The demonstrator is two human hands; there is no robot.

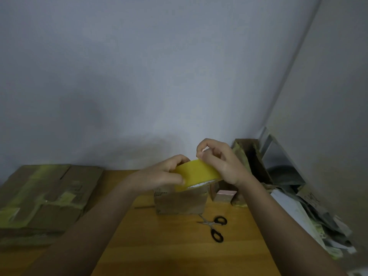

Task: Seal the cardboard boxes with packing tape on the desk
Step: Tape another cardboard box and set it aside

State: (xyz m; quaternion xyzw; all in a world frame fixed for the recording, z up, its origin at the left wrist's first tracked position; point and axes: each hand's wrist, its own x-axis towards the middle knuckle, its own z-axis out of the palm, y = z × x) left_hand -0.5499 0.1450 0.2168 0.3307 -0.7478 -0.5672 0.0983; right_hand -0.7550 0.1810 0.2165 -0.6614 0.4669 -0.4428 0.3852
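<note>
Both hands hold the tape (196,174) above the small box (180,202), left hand (165,174) gripping, right hand (217,159) fingers pinching its end, likely peeling a strip next.

On the desk (179,246), a small box (180,204) stands at the middle, scissors (214,228) just before it, a large box (43,198) far left, clutter (298,206) along the right.
</note>
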